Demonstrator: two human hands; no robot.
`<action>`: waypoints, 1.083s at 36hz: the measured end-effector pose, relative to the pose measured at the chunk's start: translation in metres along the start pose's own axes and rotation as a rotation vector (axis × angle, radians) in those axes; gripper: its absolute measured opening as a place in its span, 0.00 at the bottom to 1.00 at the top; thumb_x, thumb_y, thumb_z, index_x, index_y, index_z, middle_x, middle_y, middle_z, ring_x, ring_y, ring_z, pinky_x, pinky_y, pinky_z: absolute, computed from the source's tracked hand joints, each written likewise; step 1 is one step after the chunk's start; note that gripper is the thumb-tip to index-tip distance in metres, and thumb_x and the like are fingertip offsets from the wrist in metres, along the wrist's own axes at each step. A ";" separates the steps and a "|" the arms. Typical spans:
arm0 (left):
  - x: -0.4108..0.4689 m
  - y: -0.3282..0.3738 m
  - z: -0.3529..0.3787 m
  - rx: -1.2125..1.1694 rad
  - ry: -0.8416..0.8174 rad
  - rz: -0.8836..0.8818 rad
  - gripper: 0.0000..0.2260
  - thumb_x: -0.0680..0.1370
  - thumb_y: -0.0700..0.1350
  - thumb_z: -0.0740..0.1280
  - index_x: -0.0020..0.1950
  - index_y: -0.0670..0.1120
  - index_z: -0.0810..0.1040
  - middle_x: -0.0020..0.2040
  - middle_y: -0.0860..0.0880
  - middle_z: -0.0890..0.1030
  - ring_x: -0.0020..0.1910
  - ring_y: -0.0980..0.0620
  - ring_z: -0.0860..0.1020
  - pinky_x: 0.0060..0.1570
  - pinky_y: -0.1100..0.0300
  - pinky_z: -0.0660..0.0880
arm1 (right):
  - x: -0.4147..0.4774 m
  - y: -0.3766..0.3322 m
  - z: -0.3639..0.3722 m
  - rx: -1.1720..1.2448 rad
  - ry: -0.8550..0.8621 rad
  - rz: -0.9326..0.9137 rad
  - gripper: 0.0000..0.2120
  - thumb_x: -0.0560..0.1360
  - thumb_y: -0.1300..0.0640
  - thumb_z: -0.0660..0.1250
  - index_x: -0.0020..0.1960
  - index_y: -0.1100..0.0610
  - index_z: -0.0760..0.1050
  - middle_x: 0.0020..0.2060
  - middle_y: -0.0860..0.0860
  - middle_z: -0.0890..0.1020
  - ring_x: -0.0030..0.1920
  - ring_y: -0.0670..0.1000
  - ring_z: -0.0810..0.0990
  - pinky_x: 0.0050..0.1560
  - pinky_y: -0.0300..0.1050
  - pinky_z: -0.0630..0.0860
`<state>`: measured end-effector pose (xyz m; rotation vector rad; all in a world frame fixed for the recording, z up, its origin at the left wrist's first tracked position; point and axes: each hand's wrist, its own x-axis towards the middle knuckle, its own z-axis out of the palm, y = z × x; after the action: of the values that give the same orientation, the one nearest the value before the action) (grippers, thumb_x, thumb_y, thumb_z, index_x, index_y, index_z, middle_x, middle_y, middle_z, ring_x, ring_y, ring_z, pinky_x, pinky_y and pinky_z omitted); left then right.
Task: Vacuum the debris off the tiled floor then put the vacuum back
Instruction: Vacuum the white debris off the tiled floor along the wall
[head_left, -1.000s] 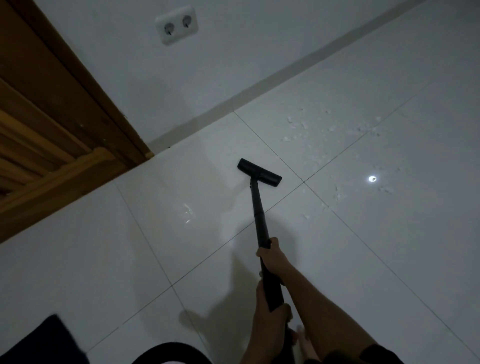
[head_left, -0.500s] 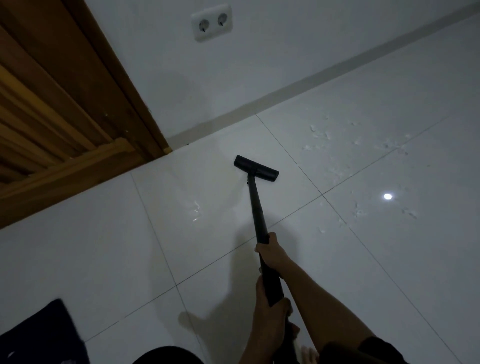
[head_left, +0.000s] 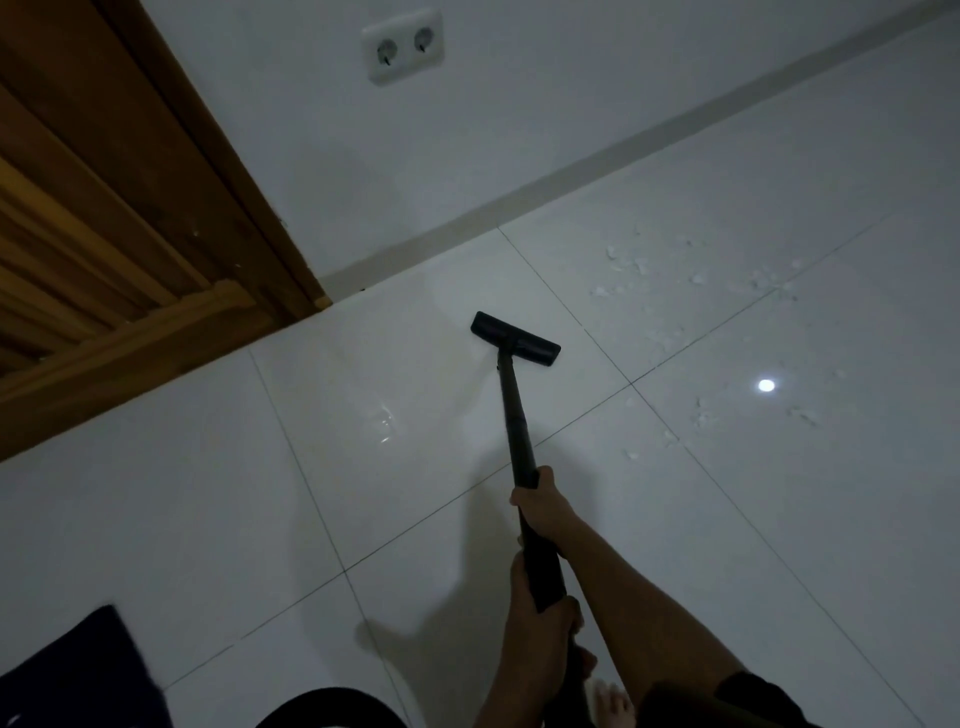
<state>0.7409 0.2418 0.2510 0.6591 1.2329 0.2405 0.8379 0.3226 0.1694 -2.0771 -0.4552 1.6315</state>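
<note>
A black vacuum wand (head_left: 515, 415) runs from my hands out to its flat floor head (head_left: 515, 339), which rests on a white glossy tile (head_left: 415, 364). My right hand (head_left: 543, 503) grips the wand midway along. My left hand (head_left: 540, 618) grips the thicker end closer to my body. White scraps of debris (head_left: 626, 267) lie scattered on the tiles to the right of the head, and more scraps (head_left: 701, 415) lie near a bright light reflection. The head is apart from the scraps, left of the tile seam.
A wooden door frame (head_left: 171, 197) fills the left side, meeting a white wall with a double socket (head_left: 402, 47) and a grey baseboard (head_left: 571, 171). A dark mat (head_left: 78, 675) and a black rounded object (head_left: 332, 709) sit at the bottom edge. My bare foot (head_left: 613, 699) is beside the wand.
My view has swung left, so the door frame and socket sit further right in the frame. The floor head has slid slightly left of the seam. Both hands keep their grip.
</note>
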 end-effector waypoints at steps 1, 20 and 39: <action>-0.002 -0.003 0.000 0.009 0.002 0.001 0.33 0.74 0.33 0.60 0.74 0.56 0.54 0.37 0.40 0.72 0.20 0.50 0.68 0.23 0.60 0.68 | -0.003 0.003 0.000 0.003 0.003 0.000 0.22 0.77 0.60 0.60 0.68 0.59 0.57 0.38 0.54 0.70 0.36 0.53 0.72 0.43 0.51 0.75; -0.086 -0.080 0.067 -0.093 0.018 -0.016 0.32 0.76 0.30 0.56 0.75 0.53 0.54 0.38 0.40 0.73 0.20 0.53 0.71 0.19 0.65 0.67 | -0.073 0.103 -0.038 -0.073 -0.015 0.013 0.20 0.76 0.61 0.61 0.66 0.58 0.59 0.40 0.55 0.71 0.43 0.58 0.74 0.51 0.57 0.77; -0.132 -0.162 0.188 -0.139 0.166 0.048 0.26 0.78 0.29 0.57 0.74 0.43 0.58 0.34 0.43 0.70 0.26 0.50 0.68 0.19 0.66 0.66 | -0.126 0.189 -0.117 -0.194 -0.099 -0.073 0.24 0.75 0.62 0.61 0.69 0.60 0.58 0.40 0.53 0.69 0.42 0.56 0.73 0.49 0.54 0.76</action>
<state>0.8424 -0.0168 0.2936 0.5575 1.3467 0.4239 0.9170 0.0807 0.1927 -2.0951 -0.7404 1.7112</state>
